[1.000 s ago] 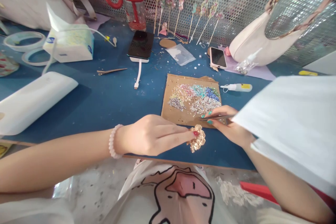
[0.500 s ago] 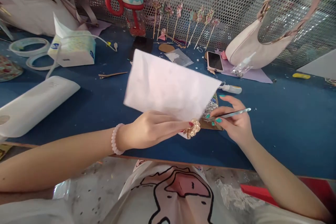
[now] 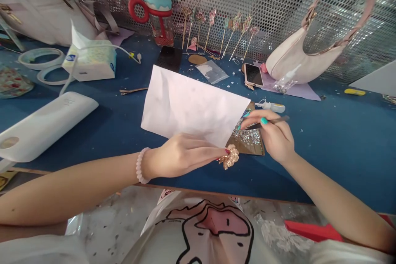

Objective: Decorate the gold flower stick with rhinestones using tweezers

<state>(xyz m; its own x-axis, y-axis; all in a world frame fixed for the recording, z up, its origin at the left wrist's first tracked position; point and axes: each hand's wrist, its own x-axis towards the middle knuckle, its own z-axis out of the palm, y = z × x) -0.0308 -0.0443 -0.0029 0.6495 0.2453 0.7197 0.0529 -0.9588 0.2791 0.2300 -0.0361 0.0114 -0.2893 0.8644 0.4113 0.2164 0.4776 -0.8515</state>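
Glinting at the fingertips of the left hand (image 3: 176, 154), a gold flower-shaped ornament (image 3: 229, 156) is sitting over the near side of the table (image 3: 324, 140), just by the front edge of a cardboard sheet (image 3: 256, 151). The left hand is pinching the ornament, and its wrist is wearing a pale beaded bracelet (image 3: 141, 166). The right hand (image 3: 276, 138) is gripping slim tweezers (image 3: 280, 120), and their tips are pointing left over glittering bits (image 3: 249, 137) that are lying on the cardboard; I cannot tell whether the tips are holding one. A white paper sheet (image 3: 192, 103) is covering the left part of the cardboard, and I cannot tell whether the left hand is touching it. Beyond the right hand, a small squeeze bottle (image 3: 272, 107) is lying on its side. Farther back, a phone in a pale case (image 3: 253, 75) and a clear plastic bag (image 3: 212, 71) are lying flat, while decorated sticks (image 3: 212, 17) are standing in a row between a red-handled cup (image 3: 162, 29) and a pale handbag (image 3: 297, 57). Off to the left, a tissue pack (image 3: 93, 64) is sitting behind a long white device (image 3: 49, 126)
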